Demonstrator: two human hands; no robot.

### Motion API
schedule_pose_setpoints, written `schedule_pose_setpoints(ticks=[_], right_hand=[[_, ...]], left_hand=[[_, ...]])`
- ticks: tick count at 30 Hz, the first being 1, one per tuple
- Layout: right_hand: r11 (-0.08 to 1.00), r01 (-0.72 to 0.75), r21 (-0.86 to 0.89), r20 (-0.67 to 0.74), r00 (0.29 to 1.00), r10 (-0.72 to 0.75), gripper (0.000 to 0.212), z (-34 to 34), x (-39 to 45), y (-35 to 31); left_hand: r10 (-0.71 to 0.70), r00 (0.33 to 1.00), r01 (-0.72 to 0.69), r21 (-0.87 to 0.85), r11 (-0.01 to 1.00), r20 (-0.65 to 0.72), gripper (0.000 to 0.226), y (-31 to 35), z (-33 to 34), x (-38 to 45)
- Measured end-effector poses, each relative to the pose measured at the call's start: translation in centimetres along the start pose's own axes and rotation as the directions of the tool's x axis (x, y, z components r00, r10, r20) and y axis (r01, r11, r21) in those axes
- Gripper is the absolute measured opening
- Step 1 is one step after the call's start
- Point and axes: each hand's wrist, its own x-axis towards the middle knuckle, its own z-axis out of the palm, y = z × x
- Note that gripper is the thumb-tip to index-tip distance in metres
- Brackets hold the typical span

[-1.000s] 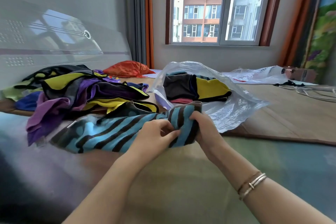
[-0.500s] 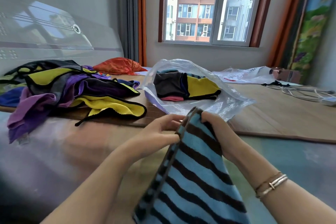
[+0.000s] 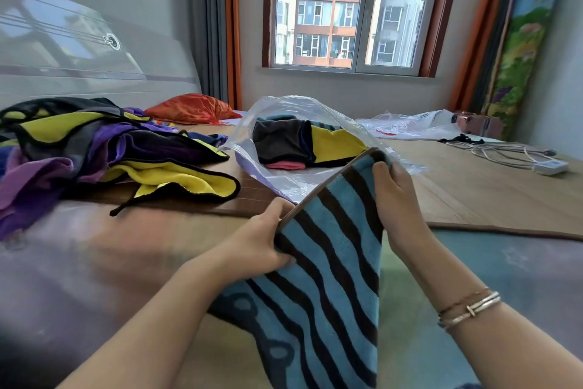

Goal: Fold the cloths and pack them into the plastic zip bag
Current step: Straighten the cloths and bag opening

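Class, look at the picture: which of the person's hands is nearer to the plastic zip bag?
The right hand, gripping the striped cloth's top corner right against the plastic zip bag's near edge. The left hand grips the cloth's edge lower, nearer the person.

Cloth pile lies left of zip bag holding folded cloths.

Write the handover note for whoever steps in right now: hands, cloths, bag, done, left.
Left hand grips the near edge of the blue striped cloth; right hand pinches its far top corner. The cloth is held up, hanging unfolded toward the person.
Plastic zip bag lies open on the mat, mouth toward the hands.
Done: a few folded cloths are inside the bag.
Left: fold the striped cloth and bag it, then work through the pile of loose cloths to the left, then zip the bag.
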Motion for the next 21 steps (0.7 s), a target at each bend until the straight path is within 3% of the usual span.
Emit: schedule_pose_setpoints(ticks=[5, 10, 13, 17, 19, 21], right_hand=[[0.994, 0.012, -0.109, -0.11, 0.994, -0.024, 0.022, -1.1, 0.9, 1.2], [0.969, 0.009, -0.246, -0.143, 0.989, -0.046, 0.027, -2.2, 1.7, 2.1], [0.933, 0.06, -0.355, -0.115, 0.987, -0.108, 0.032, -2.8, 2.0, 2.2], [0.907, 0.094, -0.411, -0.103, 0.983, -0.149, 0.038, -3.6, 2.2, 2.5], [0.904, 0.091, -0.418, -0.105, 0.983, -0.147, 0.038, -3.9, 2.1, 2.7], [0.9, 0.084, -0.428, -0.121, 0.981, -0.149, 0.039, -4.2, 2.1, 2.8]], left_hand=[[0.155, 0.973, -0.12, 0.196, 0.973, -0.173, 0.061, -2.0, -1.2, -0.1], [0.274, 0.939, -0.186, 0.362, 0.913, -0.209, 0.036, -2.2, -2.8, -0.4], [0.29, 0.929, -0.191, 0.37, 0.909, -0.232, 0.023, -1.5, -3.8, -0.8], [0.145, 0.963, -0.091, 0.237, 0.967, -0.226, 0.028, 0.1, -5.1, -1.9], [0.041, 0.989, -0.01, 0.208, 0.978, -0.143, 0.036, 0.4, -5.7, -2.4], [-0.089, 0.996, 0.09, 0.196, 0.976, -0.014, 0.029, 0.1, -5.8, -2.9]])
